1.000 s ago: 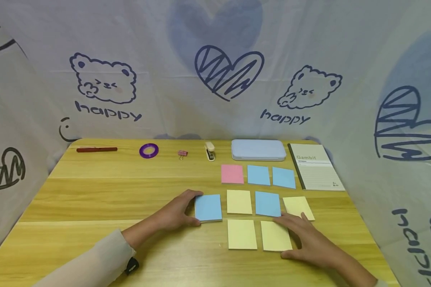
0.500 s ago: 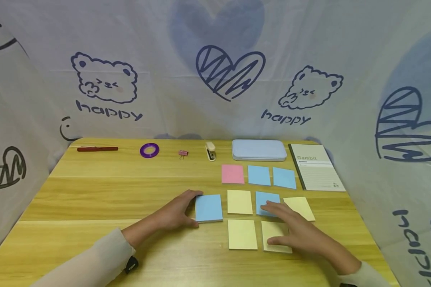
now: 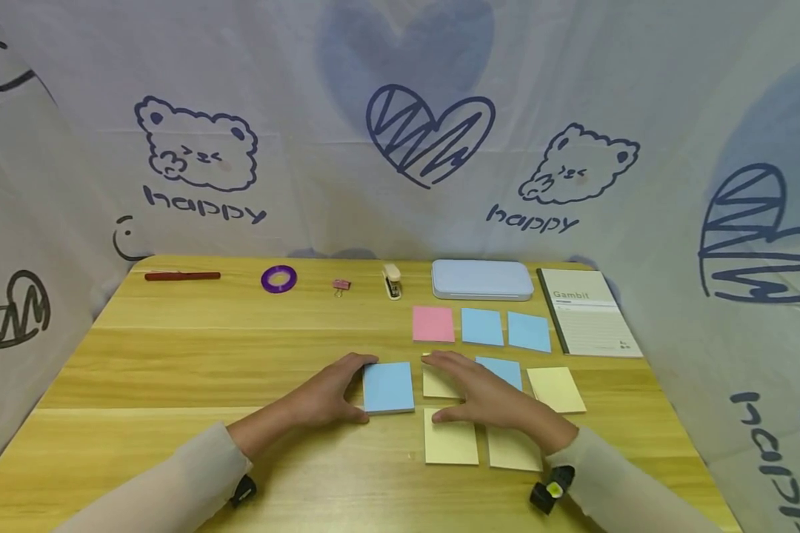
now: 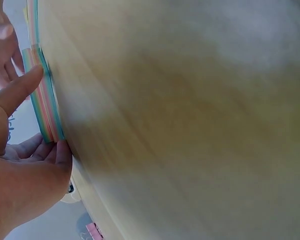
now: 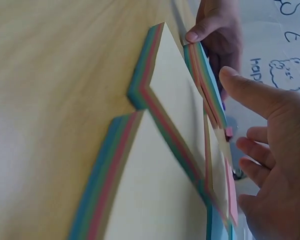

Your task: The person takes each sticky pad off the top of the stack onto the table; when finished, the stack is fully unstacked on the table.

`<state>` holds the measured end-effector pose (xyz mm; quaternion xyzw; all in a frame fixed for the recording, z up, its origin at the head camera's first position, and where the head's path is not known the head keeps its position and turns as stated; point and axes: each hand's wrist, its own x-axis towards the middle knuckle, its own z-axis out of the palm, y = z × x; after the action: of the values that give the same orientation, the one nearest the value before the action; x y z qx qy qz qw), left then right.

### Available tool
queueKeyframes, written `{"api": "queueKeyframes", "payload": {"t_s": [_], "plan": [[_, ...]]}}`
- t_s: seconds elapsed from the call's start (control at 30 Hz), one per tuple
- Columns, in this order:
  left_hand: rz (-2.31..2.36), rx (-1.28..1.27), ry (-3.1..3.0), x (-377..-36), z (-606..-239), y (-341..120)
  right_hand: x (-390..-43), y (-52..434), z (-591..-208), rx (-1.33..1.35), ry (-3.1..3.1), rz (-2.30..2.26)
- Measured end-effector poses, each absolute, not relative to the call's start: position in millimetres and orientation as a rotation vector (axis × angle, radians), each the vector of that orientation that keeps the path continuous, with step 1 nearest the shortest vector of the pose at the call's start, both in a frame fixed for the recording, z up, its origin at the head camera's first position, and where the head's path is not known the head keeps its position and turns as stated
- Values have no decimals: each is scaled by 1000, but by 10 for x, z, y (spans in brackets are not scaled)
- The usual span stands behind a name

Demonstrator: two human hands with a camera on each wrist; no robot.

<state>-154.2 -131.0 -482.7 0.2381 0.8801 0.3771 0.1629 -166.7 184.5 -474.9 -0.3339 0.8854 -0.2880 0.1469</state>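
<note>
Ten sticky-note pads lie on the wooden table (image 3: pixel 173 370), set in rows toward its 3 o'clock half. The left hand (image 3: pixel 327 392) grips the blue pad (image 3: pixel 388 386) at the near-centre, fingers curled over its far corner and thumb against its near corner; the left wrist view shows the fingertips pressed to the pad's striped edge. The right hand (image 3: pixel 487 396) lies spread and relaxed, fingers straight, over the middle row, resting on the yellow pad (image 3: pixel 436 385) just at 3 o'clock of the blue pad and hiding much of it, along with part of a second blue pad (image 3: pixel 507 368) beyond. The two pads nearly touch, so the right hand's fingers sit just beside the gripped pad's edge.

At 6 o'clock of the covered pad lie two more yellow pads (image 3: pixel 450 437), the right one partly under the wrist. Another yellow pad (image 3: pixel 556 389) lies at 3 o'clock of the row. Toward 12 o'clock sit a pink pad (image 3: pixel 433 323) and two blue pads (image 3: pixel 482 326) side by side.

Along the far edge, from 9 o'clock to 3 o'clock: a red pen (image 3: pixel 182 276), a purple tape roll (image 3: pixel 278 278), a pink binder clip (image 3: pixel 341 285), a small stapler (image 3: pixel 391 282), a pale blue case (image 3: pixel 482 280) with its lid down, contents unseen, and a notebook (image 3: pixel 590 322). A printed cloth backdrop (image 3: pixel 400 126) encloses the table
</note>
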Motion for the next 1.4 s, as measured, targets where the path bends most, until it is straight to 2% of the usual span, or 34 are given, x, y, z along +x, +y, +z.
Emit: {"api": "queueKeyframes", "payload": {"t_s": [0.33,0.73,1.1,1.4], "plan": [[1073,721,2506,-1548,-4829,-1320,-1814,1499,-4803,-980,2493,-786],[1059,731,2514,-1543,-4816,-1311,-1791,1378,-4826,-1014,2519,-739],[1065,738,2511,-1535,-4808,-1308,-1791,1436,-4818,-1044,2525,-797],[1055,773,2530,-1527,-4809,-1314,-1684,1723,-4742,-1016,2539,-819]]}}
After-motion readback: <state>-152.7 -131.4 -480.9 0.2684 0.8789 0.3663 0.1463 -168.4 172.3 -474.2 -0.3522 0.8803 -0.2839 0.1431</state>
